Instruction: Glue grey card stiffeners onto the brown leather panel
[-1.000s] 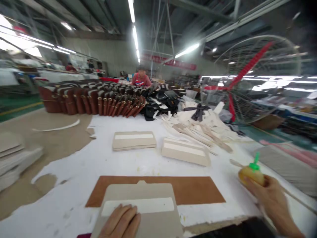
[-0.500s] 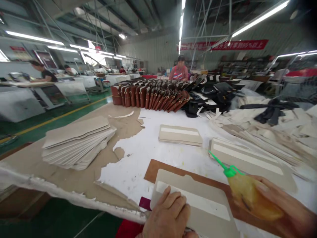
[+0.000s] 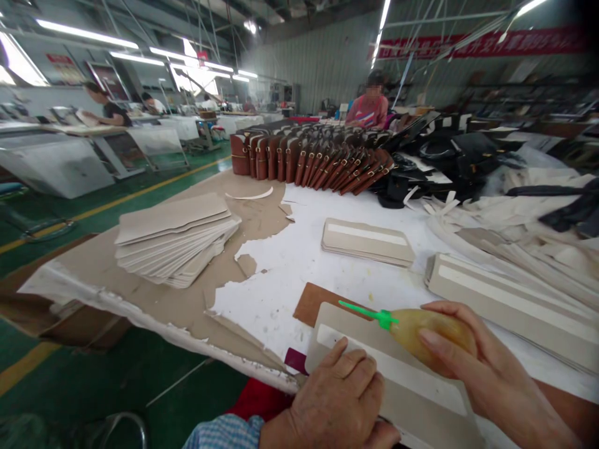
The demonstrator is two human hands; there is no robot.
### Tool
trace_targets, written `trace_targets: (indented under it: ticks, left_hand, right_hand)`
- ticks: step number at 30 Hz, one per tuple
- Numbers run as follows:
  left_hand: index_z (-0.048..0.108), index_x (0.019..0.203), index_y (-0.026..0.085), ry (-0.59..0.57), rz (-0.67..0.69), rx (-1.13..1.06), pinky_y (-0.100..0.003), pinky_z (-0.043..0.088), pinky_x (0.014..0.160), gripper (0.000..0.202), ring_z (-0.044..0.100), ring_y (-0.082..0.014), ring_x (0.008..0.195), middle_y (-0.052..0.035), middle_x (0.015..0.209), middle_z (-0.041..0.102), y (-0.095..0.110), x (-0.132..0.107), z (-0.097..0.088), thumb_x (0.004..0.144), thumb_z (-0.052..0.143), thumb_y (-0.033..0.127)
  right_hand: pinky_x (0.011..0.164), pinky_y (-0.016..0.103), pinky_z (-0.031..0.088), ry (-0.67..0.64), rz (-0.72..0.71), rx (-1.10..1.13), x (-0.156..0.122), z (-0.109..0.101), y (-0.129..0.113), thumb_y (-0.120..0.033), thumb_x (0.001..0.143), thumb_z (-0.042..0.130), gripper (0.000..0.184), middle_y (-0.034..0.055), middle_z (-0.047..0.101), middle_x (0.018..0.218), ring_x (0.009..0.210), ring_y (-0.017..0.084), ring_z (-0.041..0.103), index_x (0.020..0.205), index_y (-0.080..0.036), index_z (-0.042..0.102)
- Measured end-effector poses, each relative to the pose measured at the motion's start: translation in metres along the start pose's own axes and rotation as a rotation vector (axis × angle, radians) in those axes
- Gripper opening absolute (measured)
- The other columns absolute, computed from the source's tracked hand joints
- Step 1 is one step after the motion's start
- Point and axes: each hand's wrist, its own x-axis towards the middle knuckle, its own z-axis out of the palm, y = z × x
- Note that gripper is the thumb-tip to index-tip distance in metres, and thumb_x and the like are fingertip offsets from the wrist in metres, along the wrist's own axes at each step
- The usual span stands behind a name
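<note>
My right hand (image 3: 486, 374) grips a yellow glue bottle (image 3: 421, 333) with a green nozzle that points left over a grey card panel (image 3: 412, 399). The panel carries a white strip and lies on a brown board (image 3: 316, 302). My left hand (image 3: 339, 399) rests flat on the panel's near left corner, fingers together and stretched out, holding nothing.
A fanned stack of grey panels (image 3: 175, 240) lies to the left on brown paper. Two more panel stacks (image 3: 367, 240) (image 3: 510, 305) sit beyond. A row of brown leather bags (image 3: 309, 162) stands farther back, with a seated person (image 3: 369, 106) behind it. The table edge (image 3: 140, 318) runs close on the left.
The view has swung left and down. My right hand has brought the glue bottle in from the right, over the panel, nozzle turned leftward. My left hand stays on the panel.
</note>
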Motion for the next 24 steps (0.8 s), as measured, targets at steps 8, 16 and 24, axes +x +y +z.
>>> trace_targets:
  ticks: [8, 16, 24]
  left_hand:
    - [0.066, 0.117, 0.013, 0.007, -0.002, -0.005, -0.044, 0.039, 0.125, 0.045, 0.064, -0.0262, 0.124, -0.0092, 0.126, 0.072, 0.0, -0.001, 0.001, 0.103, 0.059, 0.055]
    - [0.065, 0.115, 0.014, 0.023, -0.001, -0.014, -0.041, 0.038, 0.125, 0.044, 0.061, -0.0256, 0.125, -0.0085, 0.122, 0.07, -0.002, -0.002, 0.006, 0.104, 0.057, 0.055]
    - [0.065, 0.116, 0.013, 0.004, 0.0, -0.018, -0.042, 0.037, 0.125, 0.043, 0.061, -0.0261, 0.126, -0.0097, 0.124, 0.07, -0.002, -0.002, 0.006, 0.105, 0.055, 0.054]
  right_hand:
    - [0.068, 0.038, 0.056, -0.079, -0.174, -0.281, 0.017, 0.02, -0.029, -0.07, 0.088, 0.063, 0.05, 0.0039, 0.076, 0.092, 0.078, 0.026, 0.071, 0.11, -0.026, 0.062]
    - [0.069, 0.04, 0.053, -0.071, -0.313, -0.311, 0.032, 0.031, -0.034, -0.066, 0.089, 0.057, 0.043, 0.003, 0.073, 0.086, 0.073, 0.025, 0.069, 0.101, -0.025, 0.063]
    - [0.063, 0.036, 0.048, -0.104, -0.378, -0.333, 0.035, 0.037, -0.046, -0.056, 0.094, 0.057, 0.031, 0.0013, 0.068, 0.078, 0.066, 0.021, 0.063, 0.096, -0.026, 0.061]
